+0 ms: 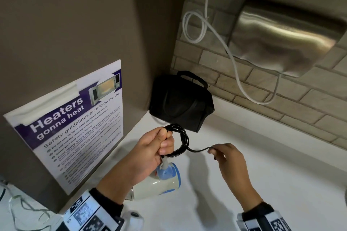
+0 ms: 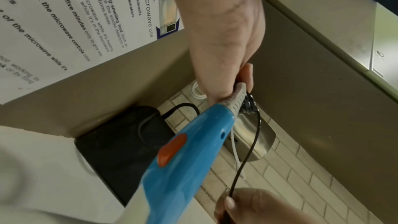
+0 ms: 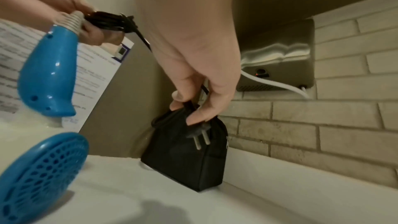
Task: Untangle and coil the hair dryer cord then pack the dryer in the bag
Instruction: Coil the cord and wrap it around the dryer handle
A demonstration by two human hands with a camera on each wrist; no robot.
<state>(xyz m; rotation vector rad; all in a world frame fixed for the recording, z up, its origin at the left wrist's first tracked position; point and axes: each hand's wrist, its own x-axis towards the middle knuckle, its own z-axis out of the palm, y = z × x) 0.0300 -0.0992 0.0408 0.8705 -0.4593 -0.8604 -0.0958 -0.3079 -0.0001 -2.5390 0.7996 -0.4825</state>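
A blue and white hair dryer (image 1: 159, 184) hangs under my left hand (image 1: 150, 150), above the white counter. That hand grips the black cord coil (image 1: 181, 139) together with the grey strain relief (image 2: 237, 98) at the end of the dryer's blue handle (image 2: 183, 156). A short stretch of cord runs right to my right hand (image 1: 223, 155), which pinches it near the plug (image 3: 199, 133); the two pins point down. The black bag (image 1: 181, 101) stands shut in the corner behind the hands, its handle up.
A safety poster (image 1: 75, 127) is taped to the brown panel on the left. A steel hand dryer (image 1: 281, 37) with a white cable (image 1: 234, 63) hangs on the brick wall at the right. The white counter (image 1: 244, 184) runs along the wall. Thin wires (image 1: 18, 206) lie at the lower left.
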